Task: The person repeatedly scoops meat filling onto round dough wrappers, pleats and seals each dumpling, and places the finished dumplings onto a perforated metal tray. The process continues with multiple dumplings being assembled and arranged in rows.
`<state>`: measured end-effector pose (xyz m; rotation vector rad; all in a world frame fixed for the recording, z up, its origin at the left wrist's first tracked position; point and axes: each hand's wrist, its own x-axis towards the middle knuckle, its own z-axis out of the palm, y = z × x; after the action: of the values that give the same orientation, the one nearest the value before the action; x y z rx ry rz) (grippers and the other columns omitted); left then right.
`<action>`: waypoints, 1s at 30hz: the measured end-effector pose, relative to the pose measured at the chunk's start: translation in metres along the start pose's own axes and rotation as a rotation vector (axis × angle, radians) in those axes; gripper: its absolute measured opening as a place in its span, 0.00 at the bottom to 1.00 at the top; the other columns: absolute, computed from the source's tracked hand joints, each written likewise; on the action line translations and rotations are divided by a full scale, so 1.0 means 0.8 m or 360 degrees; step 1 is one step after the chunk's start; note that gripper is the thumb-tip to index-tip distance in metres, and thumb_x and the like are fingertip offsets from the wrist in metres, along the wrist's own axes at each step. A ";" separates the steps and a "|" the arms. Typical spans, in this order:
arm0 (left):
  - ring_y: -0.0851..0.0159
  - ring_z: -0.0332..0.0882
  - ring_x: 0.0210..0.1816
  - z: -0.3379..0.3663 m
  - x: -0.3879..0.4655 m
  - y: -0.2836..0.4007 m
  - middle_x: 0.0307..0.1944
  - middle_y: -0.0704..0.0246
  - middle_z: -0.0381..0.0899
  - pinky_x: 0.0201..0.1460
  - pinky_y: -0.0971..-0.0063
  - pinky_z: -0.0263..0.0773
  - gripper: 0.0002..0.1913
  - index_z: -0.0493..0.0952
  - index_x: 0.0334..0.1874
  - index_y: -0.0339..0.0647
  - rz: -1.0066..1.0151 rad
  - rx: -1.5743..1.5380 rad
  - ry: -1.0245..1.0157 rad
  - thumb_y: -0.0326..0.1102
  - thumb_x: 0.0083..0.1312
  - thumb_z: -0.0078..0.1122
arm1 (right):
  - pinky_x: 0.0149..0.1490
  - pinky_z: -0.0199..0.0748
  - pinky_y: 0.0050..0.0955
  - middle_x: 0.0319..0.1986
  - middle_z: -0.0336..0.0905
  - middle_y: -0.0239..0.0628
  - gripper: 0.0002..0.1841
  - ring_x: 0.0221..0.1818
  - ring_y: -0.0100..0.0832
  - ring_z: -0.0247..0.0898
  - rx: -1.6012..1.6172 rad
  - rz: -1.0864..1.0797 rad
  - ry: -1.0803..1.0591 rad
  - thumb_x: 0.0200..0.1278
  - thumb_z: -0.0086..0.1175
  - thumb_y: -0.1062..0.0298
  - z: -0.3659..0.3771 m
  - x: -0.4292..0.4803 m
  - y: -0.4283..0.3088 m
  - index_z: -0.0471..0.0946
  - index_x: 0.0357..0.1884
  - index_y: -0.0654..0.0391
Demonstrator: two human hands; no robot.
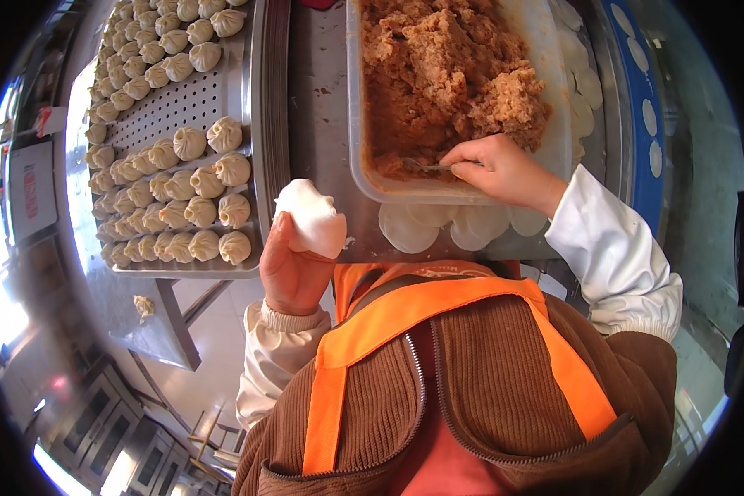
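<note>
My left hand (297, 273) holds up several white dough wrappers (310, 217), bunched between thumb and fingers, between the tray and the tub. My right hand (499, 170) grips the handle of a small metal spoon or spatula (423, 166), its tip in the minced filling (446, 68). The filling lies in a large translucent plastic tub (421, 193). Flat round dough wrappers (409, 228) lie along the tub's near edge, partly beneath it, and more wrappers (580, 87) lie along its right side.
At the left, a perforated metal tray (173, 111) bears rows of pleated buns (189, 144). A blue board (640, 111) with white ovals stands at the far right. The metal table's near edge runs close to my body. A scrap of dough (143, 306) lies on a lower metal surface.
</note>
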<state>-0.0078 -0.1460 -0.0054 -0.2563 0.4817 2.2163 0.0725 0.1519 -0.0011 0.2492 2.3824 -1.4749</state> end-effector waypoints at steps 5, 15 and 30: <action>0.58 0.69 0.60 0.012 0.010 -0.002 0.59 0.61 0.71 0.64 0.59 0.64 0.20 0.65 0.61 0.38 0.0009 0.0037 0.0020 0.36 0.69 0.47 | 0.41 0.71 0.22 0.34 0.82 0.33 0.10 0.35 0.20 0.73 0.0495 0.0171 0.0013 0.63 0.51 0.73 -0.014 -0.022 -0.003 0.79 0.43 0.63; 0.57 0.69 0.61 0.098 0.102 -0.069 0.58 0.60 0.72 0.67 0.61 0.61 0.31 0.65 0.61 0.35 0.0033 0.0186 -0.0007 0.58 0.71 0.39 | 0.32 0.68 0.28 0.23 0.70 0.35 0.19 0.26 0.33 0.69 -0.0713 -0.0749 0.0986 0.54 0.54 0.78 -0.010 -0.066 -0.059 0.77 0.51 0.58; 0.66 0.77 0.49 0.098 0.127 -0.094 0.46 0.65 0.77 0.53 0.72 0.74 0.11 0.70 0.50 0.37 0.0190 0.0407 0.0093 0.23 0.66 0.49 | 0.28 0.56 0.32 0.19 0.56 0.30 0.20 0.23 0.31 0.56 -0.1369 -0.0934 0.1037 0.52 0.55 0.78 -0.049 -0.137 -0.030 0.79 0.50 0.57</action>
<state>-0.0152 0.0018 0.0120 -0.1598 0.8235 2.2380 0.1594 0.1786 0.0749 -0.2464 3.5743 -0.3845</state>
